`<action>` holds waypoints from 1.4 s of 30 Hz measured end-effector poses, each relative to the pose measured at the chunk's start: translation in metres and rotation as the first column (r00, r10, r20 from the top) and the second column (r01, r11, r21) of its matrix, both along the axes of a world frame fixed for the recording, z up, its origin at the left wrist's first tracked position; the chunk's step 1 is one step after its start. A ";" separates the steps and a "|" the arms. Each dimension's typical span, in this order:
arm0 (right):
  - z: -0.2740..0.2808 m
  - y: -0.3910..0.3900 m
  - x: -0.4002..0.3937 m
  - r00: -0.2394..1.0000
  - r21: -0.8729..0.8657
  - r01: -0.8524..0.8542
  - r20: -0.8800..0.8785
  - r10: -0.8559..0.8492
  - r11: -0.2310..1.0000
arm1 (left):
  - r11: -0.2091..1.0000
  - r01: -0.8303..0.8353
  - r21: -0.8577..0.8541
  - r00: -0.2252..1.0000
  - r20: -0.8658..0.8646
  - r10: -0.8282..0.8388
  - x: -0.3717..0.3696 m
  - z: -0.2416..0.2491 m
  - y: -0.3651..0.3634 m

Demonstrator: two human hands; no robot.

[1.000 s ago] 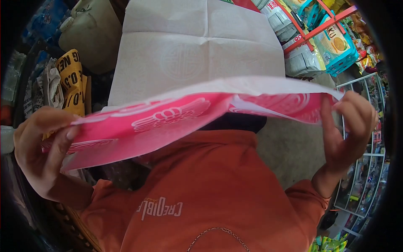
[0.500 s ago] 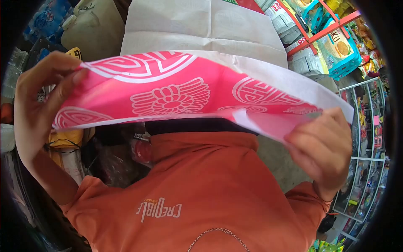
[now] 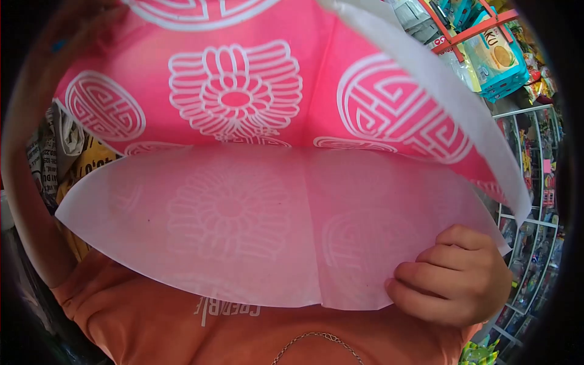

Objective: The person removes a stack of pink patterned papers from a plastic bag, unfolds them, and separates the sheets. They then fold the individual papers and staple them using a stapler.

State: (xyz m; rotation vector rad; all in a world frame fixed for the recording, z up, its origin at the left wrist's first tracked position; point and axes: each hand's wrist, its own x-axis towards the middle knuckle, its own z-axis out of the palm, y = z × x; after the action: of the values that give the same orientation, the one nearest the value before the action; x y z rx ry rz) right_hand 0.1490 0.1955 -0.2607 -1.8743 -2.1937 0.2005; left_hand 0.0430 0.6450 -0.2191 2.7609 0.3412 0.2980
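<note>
A large sheet of pink wrapping paper printed with white flower and round fret medallions (image 3: pixel 255 91) fills most of the head view. It is held up in the air, nothing carrying it, with its printed face toward the camera at the top. Its lower half (image 3: pixel 243 231) is turned up so that the pale, unprinted back shows, the pattern ghosting through. A crease runs down the middle of that pale half.

Below the paper is the person's orange shirt with white lettering (image 3: pixel 231 307) and a thin chain necklace (image 3: pixel 316 340).

The right hand (image 3: pixel 453 283) is at the lower right corner of the pale half. Its fingers are curled shut over the paper's edge, pinching it. The left hand (image 3: pixel 67 36) is up at the upper left corner, blurred and partly behind the sheet. It seems to hold that corner, but I cannot tell how its fingers are set.

At the right edge of the view stand a red shelf with a blue biscuit box (image 3: pixel 496 58) and a white wire rack of small goods (image 3: pixel 535 201). Crumpled newspaper and a yellow printed bag (image 3: pixel 67 152) show at the left.

To spread the sheet well, I judge both corners need equal tension, with the pinches kept near the edges so the paper neither tears nor gains new creases.
</note>
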 end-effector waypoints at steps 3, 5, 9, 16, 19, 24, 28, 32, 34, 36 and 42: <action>0.001 0.000 0.005 0.998 -0.069 -0.031 -0.059 0.027 0.997 | 0.995 0.073 0.063 0.996 0.042 -0.075 0.026 -0.001 0.019; 0.000 0.001 0.007 0.995 -0.094 -0.037 -0.091 0.029 0.995 | 0.988 0.085 0.131 0.996 -0.009 -0.085 0.050 0.002 0.001; -0.003 0.003 0.011 0.993 -0.084 -0.011 -0.114 0.001 0.996 | 0.950 0.150 0.274 0.989 -0.027 -0.148 0.086 -0.010 -0.030; 0.006 0.014 0.029 0.965 -0.151 0.141 -0.202 -0.170 0.978 | 0.985 0.123 0.123 0.991 -0.064 -0.116 0.127 -0.042 -0.022; 0.021 0.024 0.056 0.956 -0.173 0.230 -0.142 -0.255 0.958 | 0.942 0.311 0.131 0.946 -0.135 -0.293 0.138 -0.077 0.043; 0.023 0.053 0.125 0.879 -0.137 0.466 -0.046 -0.475 0.874 | 0.929 0.369 -0.007 0.915 -0.171 -0.365 0.155 -0.103 0.061; 0.011 0.080 0.134 0.839 -0.058 0.537 0.144 -0.525 0.842 | 0.896 0.388 0.215 0.906 0.090 -0.413 0.105 -0.118 0.059; -0.030 0.109 0.190 0.853 0.141 0.466 0.189 -0.486 0.873 | 0.901 0.311 0.302 0.916 0.156 -0.369 0.107 -0.144 0.062; -0.051 0.125 0.212 0.878 0.176 0.393 0.218 -0.425 0.903 | 0.906 0.326 0.269 0.923 0.117 -0.367 0.109 -0.150 0.058; -0.070 0.141 0.230 0.896 0.131 0.390 0.173 -0.408 0.911 | 0.913 0.356 0.197 0.925 0.066 -0.375 0.112 -0.156 0.054; -0.140 0.161 0.258 0.787 -0.009 0.566 -0.293 -0.543 0.825 | 0.936 0.353 0.003 0.934 0.062 -0.353 0.128 -0.182 0.057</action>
State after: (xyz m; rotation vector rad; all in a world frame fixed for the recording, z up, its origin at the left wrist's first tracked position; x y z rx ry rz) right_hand 0.4065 0.3570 -0.4005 -2.1912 -1.3662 0.2432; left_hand 0.1706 0.7021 -0.4011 2.7295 -0.1714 0.2854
